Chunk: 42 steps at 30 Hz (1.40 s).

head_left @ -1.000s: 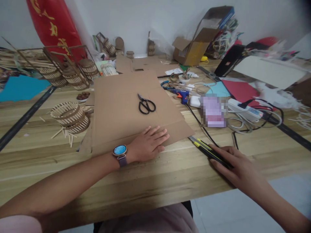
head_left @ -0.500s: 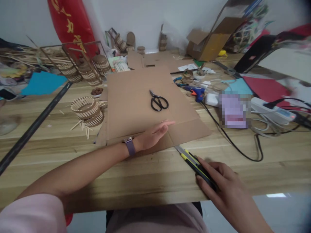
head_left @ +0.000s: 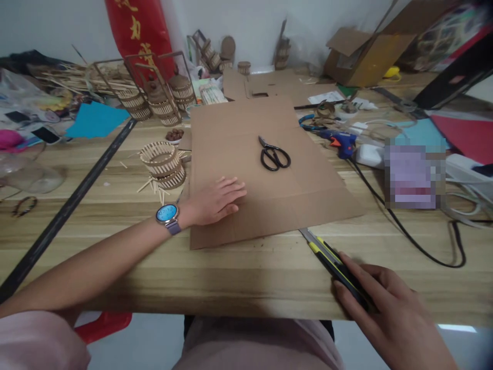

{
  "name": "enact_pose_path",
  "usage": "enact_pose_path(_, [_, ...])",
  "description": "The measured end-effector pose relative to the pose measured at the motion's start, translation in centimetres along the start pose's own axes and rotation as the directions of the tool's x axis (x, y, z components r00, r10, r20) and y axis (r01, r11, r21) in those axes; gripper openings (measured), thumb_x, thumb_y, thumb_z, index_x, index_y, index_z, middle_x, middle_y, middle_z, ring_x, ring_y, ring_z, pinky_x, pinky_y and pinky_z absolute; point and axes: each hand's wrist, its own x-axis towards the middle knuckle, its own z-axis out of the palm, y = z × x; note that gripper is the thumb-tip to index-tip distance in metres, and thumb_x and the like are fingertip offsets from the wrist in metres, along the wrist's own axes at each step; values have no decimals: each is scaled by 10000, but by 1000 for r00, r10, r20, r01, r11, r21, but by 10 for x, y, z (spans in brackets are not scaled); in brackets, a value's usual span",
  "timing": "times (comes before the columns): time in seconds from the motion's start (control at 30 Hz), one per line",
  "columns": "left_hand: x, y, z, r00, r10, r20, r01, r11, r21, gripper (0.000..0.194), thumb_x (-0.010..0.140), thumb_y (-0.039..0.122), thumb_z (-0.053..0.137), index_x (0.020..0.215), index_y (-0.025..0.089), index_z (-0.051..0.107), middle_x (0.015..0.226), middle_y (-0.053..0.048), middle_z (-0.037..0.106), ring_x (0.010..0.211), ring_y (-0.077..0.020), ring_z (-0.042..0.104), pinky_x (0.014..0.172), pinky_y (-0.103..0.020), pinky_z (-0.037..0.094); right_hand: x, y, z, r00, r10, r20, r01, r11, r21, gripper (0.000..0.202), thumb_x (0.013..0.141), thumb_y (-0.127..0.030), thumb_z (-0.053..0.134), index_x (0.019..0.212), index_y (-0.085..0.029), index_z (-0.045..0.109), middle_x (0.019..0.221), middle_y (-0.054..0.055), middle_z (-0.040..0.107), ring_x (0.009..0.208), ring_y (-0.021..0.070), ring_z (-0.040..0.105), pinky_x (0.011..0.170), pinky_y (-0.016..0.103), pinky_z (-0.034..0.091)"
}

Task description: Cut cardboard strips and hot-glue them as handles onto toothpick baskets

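My left hand (head_left: 215, 201) lies flat on the near left part of a brown cardboard sheet (head_left: 239, 139), its fingers spread. A watch (head_left: 167, 213) is on that wrist. My right hand (head_left: 389, 303) grips a black and yellow utility knife (head_left: 339, 270) at the table's front. The knife's blade points away to the left, and its tip is at the sheet's near edge; whether it goes under the cardboard I cannot tell. Black-handled scissors (head_left: 275, 156) rest on the sheet, beyond both hands.
Left of the sheet stands a small slatted basket (head_left: 164, 164) among loose sticks. A long black strip (head_left: 73, 203) crosses the left side. At right lie a blue glue gun (head_left: 342, 143), its black cable (head_left: 404, 226) and a blurred-out purple item (head_left: 412, 174). Lantern-like baskets (head_left: 165, 110) stand behind.
My left hand has slid left over the cardboard and turned from its edge to palm down, fingers spread. The view has shifted left. My right hand still holds the knife at the near edge.
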Motion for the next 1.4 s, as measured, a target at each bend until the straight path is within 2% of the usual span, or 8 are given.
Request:
enact_pose_path(0.17, [-12, -4, 17, 1000, -5, -22, 4, 1000, -6, 666, 1077, 566, 181, 1548, 162, 425, 1668, -130, 353, 1585, -280, 221, 1288, -515, 176, -6, -10, 2, 999, -45, 28, 46, 998, -31, 470, 986, -432, 531, 1390, -203, 606, 1020, 136, 678, 905, 332, 736, 722, 487, 611])
enact_pose_path(0.4, [-11, -3, 18, 998, 3, -65, -6, 999, -48, 724, 1068, 594, 136, 1503, 134, 487, 1643, -149, 396, 1567, -274, 273, 1284, -508, 206, -9, -17, 1, 995, -54, 79, 57, 998, -27, 502, 975, -396, 572, 1453, -241, 550, 1090, 138, 685, 964, 328, 735, 762, 475, 613])
enact_pose_path(0.63, [-10, -5, 20, 996, 1, -84, -6, 998, -63, 680, 1076, 577, 176, 1501, 153, 494, 1641, -131, 405, 1565, -264, 281, 1284, -499, 215, -1, -26, 5, 992, -52, 114, 53, 999, -8, 507, 976, -425, 558, 1447, -240, 590, 1021, 124, 689, 859, 292, 736, 704, 431, 602])
enact_pose_path(0.83, [-10, -4, 19, 995, -13, -97, 2, 993, -116, 718, 1075, 576, 140, 1470, 121, 531, 1629, -139, 423, 1556, -265, 302, 1291, -484, 205, -3, -44, 13, 978, -186, 95, 188, 982, -21, 549, 998, -393, 538, 1524, -259, 457, 1078, 127, 656, 940, 297, 724, 757, 454, 612])
enact_pose_path(0.97, [-9, -4, 18, 994, -31, -103, 14, 986, -165, 710, 1080, 564, 136, 1447, 125, 555, 1618, -136, 443, 1550, -239, 319, 1293, -461, 211, 1, -59, 20, 981, -190, 22, 191, 981, -21, 513, 1017, -416, 472, 1502, -248, 466, 1014, 118, 636, 861, 293, 717, 704, 461, 602])
enact_pose_path(1.07, [-8, -4, 17, 993, -42, -111, 19, 979, -203, 722, 1080, 565, 133, 1420, 112, 580, 1601, -149, 465, 1541, -236, 338, 1289, -463, 219, 4, -66, 23, 975, -219, 34, 219, 976, -2, 500, 1020, -420, 463, 1485, -241, 484, 979, 109, 629, 816, 276, 709, 669, 432, 589])
enact_pose_path(1.27, [-6, -5, 18, 989, -51, -140, 14, 967, -253, 728, 1083, 554, 131, 1377, 97, 617, 1571, -154, 504, 1519, -225, 377, 1286, -457, 231, 14, -71, 32, 912, -401, 83, 398, 916, 52, 611, 989, -360, 551, 1571, -250, 403, 975, 88, 665, 771, 214, 694, 644, 338, 555])
enact_pose_path(1.4, [-4, -4, 18, 987, -69, -147, 30, 967, -253, 629, 1103, 488, 184, 1352, 130, 637, 1567, -129, 515, 1510, -202, 396, 1280, -433, 252, 20, -74, 40, 898, -431, 88, 429, 903, 41, 612, 993, -373, 550, 1571, -219, 418, 980, 93, 670, 795, 222, 691, 665, 346, 546])
